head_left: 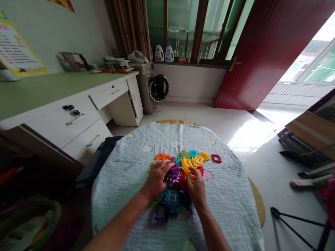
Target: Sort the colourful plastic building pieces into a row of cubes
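A heap of colourful plastic building blocks with toothed, gear-like edges lies on the cloth-covered table. My left hand (157,177) grips a purple toothed block (173,173) from its left side, fingers over the top. On the right of the heap, my right hand (196,186) has its thumb and fingers around a yellow toothed block (186,165). Red blocks (182,181) lie between the hands. Orange blocks (162,156) are behind my left hand, and a blue block (172,196) sits in front. One red square frame (216,158) lies apart at the right.
A pale cloth (117,195) covers the round table. Beyond it stand a desk (75,83) with white drawers, a washing machine (145,87) with its door open, and a red door (251,52). A black tripod leg (295,218) is on the floor at right.
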### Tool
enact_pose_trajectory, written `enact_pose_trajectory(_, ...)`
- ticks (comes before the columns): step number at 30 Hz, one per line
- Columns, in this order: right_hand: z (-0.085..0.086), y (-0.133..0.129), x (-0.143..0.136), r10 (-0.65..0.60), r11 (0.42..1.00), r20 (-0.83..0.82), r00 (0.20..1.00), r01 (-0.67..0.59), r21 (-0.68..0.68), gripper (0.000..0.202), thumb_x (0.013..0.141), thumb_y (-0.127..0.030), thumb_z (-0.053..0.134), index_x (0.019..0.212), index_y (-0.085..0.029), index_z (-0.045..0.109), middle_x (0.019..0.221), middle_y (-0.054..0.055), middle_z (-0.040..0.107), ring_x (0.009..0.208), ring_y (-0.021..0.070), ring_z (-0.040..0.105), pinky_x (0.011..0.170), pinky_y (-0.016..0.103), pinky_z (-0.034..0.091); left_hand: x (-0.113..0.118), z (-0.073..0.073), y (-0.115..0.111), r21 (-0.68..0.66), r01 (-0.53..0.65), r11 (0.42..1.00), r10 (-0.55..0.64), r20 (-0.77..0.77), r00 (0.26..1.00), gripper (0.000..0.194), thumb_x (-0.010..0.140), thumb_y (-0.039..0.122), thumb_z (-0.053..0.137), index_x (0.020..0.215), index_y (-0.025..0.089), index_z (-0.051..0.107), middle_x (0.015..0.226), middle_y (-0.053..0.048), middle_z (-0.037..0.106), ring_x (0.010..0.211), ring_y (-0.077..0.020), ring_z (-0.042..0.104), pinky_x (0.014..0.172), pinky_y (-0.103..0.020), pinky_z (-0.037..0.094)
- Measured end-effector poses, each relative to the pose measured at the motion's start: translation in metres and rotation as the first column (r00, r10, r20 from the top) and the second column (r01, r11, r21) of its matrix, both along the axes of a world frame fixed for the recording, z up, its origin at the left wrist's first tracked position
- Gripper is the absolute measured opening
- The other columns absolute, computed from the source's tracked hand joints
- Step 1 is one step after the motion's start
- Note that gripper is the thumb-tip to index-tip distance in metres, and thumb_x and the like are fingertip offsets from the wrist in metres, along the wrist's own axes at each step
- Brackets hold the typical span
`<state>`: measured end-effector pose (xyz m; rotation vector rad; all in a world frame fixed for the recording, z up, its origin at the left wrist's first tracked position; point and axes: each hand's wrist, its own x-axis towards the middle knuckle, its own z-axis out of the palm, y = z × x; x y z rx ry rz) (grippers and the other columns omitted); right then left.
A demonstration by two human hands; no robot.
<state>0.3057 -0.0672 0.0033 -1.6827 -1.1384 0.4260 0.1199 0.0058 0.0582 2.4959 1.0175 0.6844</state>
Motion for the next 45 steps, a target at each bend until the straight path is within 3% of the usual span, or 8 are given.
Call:
enact_pose_trajectory(6,0.025,0.005,-0.022,0.258,0.964,0.016,0.966,-0.259,0.060,0.027,0.084,-0.024,0.053,0.110,-0.022,0.061,0.117,0.008,0.063,0.113,0.0209,0.057,0.099,0.038,0.045,-0.049,-0.027,-0.040,-0.066,-0.100,0.993,0.102,0.024,0.994,0.087,0.069,0.029,0.069,0.147,0.032,0.031,0.154,-0.011,0.027,0.143,-0.0392,0.022,0.114,-0.062,0.020)
enact_pose_trajectory(9,0.023,0.004,-0.012,0.215,0.976,0.055,0.975,-0.214,-0.022,0.027,0.084,-0.032,0.056,0.109,-0.021,0.062,0.113,0.009,0.064,0.108,0.0233,0.059,0.098,0.041,0.046,-0.067,-0.043,-0.056,-0.102,-0.196,0.975,0.203,0.073,0.976,0.104,0.066,0.044,0.077,0.151,0.032,0.017,0.158,-0.015,0.015,0.145,-0.0428,0.012,0.111,-0.063,0.026)
enact_pose_trajectory(16,0.012,-0.002,-0.014,0.223,0.963,0.071,0.972,-0.209,-0.168,0.050,0.082,-0.051,0.060,0.122,-0.021,0.059,0.118,0.010,0.063,0.111,0.0265,0.059,0.099,0.043,0.046,-0.054,-0.063,-0.064,-0.084,-0.206,0.975,0.210,0.055,0.976,0.122,0.056,0.044,0.084,0.153,0.027,0.012,0.156,-0.019,0.020,0.143,-0.0452,0.019,0.112,-0.065,0.024)
enact_pose_trajectory(23,0.015,0.001,-0.021,0.298,0.940,-0.127,0.946,-0.313,-0.131,0.063,0.074,-0.047,0.068,0.131,-0.024,0.051,0.130,0.010,0.058,0.121,0.0266,0.055,0.102,0.044,0.045,-0.015,-0.053,-0.060,-0.060,-0.146,0.987,0.154,0.152,0.976,0.078,0.079,0.006,0.050,0.150,0.027,0.025,0.151,-0.012,0.035,0.141,-0.0286,0.032,0.115,-0.051,0.032)
enact_pose_trajectory(29,0.018,0.012,-0.002,0.222,0.969,-0.473,0.853,-0.247,0.009,0.054,0.073,-0.045,0.069,0.121,-0.024,0.055,0.113,0.010,0.065,0.087,0.0207,0.067,0.072,0.036,0.057,0.001,-0.026,-0.041,-0.059,-0.116,0.991,0.125,0.192,0.973,0.071,0.078,0.021,0.060,0.145,0.022,0.036,0.140,-0.012,0.049,0.132,-0.0288,0.045,0.112,-0.047,0.038)
enact_pose_trajectory(33,0.026,0.023,0.009,0.217,0.975,-0.540,0.813,-0.210,0.075,0.051,0.076,-0.047,0.066,0.120,-0.024,0.054,0.105,0.007,0.065,0.085,0.0191,0.066,0.071,0.035,0.056,0.017,-0.006,-0.023,-0.088,-0.122,0.989,0.138,0.217,0.966,0.070,0.082,0.039,0.062,0.144,0.021,0.036,0.137,-0.012,0.053,0.127,-0.0281,0.051,0.108,-0.044,0.043)
enact_pose_trajectory(39,0.026,0.041,0.082,-0.029,0.999,-0.112,0.993,0.024,-0.041,0.041,0.078,-0.046,0.057,0.107,-0.018,0.063,0.105,0.011,0.066,0.095,0.0236,0.062,0.085,0.041,0.050,0.017,0.011,0.006,-0.193,-0.256,0.947,0.269,0.044,0.962,0.058,0.091,0.053,0.046,0.137,0.018,0.044,0.134,-0.012,0.056,0.121,-0.0259,0.056,0.099,-0.040,0.048)
enact_pose_trajectory(45,0.018,0.064,0.153,-0.215,0.837,0.388,0.896,0.374,-0.400,0.056,0.076,-0.052,0.058,0.120,-0.017,0.063,0.123,0.018,0.059,0.119,0.0350,0.049,0.100,0.053,0.034,-0.007,-0.001,0.038,-0.027,-0.398,0.917,0.386,-0.191,0.902,0.058,0.088,0.060,0.045,0.124,0.017,0.058,0.137,-0.015,0.053,0.127,-0.0322,0.049,0.106,-0.045,0.039)
